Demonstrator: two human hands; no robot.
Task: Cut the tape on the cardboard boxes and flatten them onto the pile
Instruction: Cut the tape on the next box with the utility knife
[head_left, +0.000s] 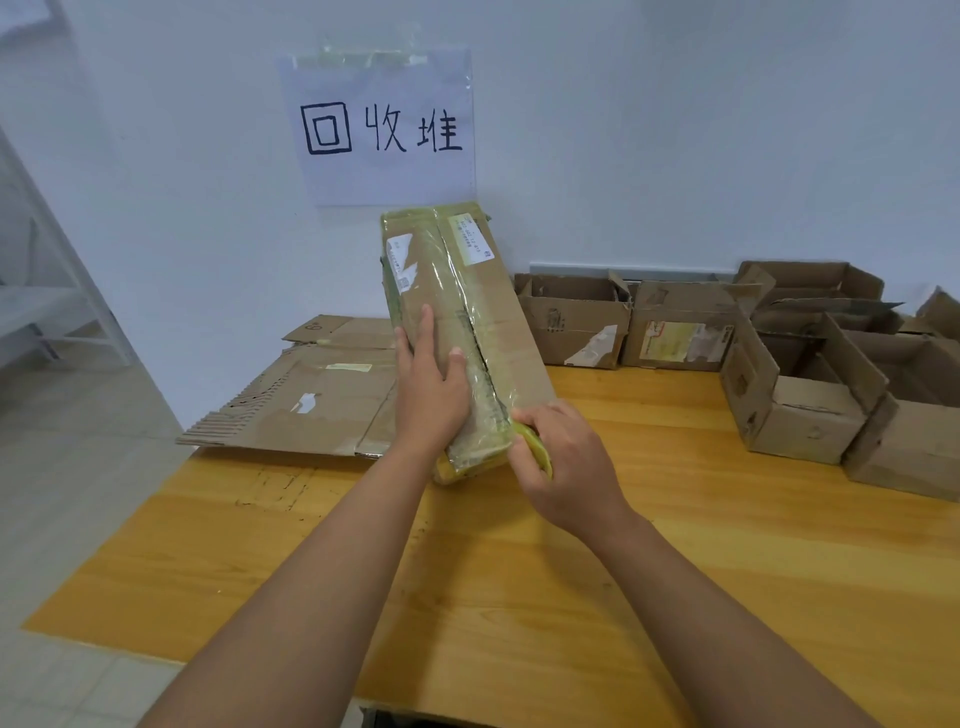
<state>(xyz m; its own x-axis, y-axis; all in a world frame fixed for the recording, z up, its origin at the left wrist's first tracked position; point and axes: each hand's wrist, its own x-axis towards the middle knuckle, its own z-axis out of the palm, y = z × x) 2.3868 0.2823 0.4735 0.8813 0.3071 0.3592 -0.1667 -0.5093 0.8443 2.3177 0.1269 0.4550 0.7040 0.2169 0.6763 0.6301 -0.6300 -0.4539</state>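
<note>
Head view. Item one: a taped cardboard box (457, 322), long and narrow, standing tilted on the wooden table (727, 571), its near end resting on the top and its far end rising toward the wall sign (382, 130). Its long axis is running from the person up and away, leaning slightly left.

Item two: the left hand (428, 387), fingers straight and together, pressing flat on the box's left face to steady it.

Item three: the right hand (563, 462), fingers curling tight around a yellow-handled cutter (535, 449) at the near end of the centre tape seam (480, 364); the blade is hidden.

Progress, as judged: the seam is showing a dark slit along much of its length, so this cut is seemingly nearing completion. Flattened cardboard is already lying on the pile (311, 395) at left. Several open boxes (810, 395) are waiting at right, unflattened.
</note>
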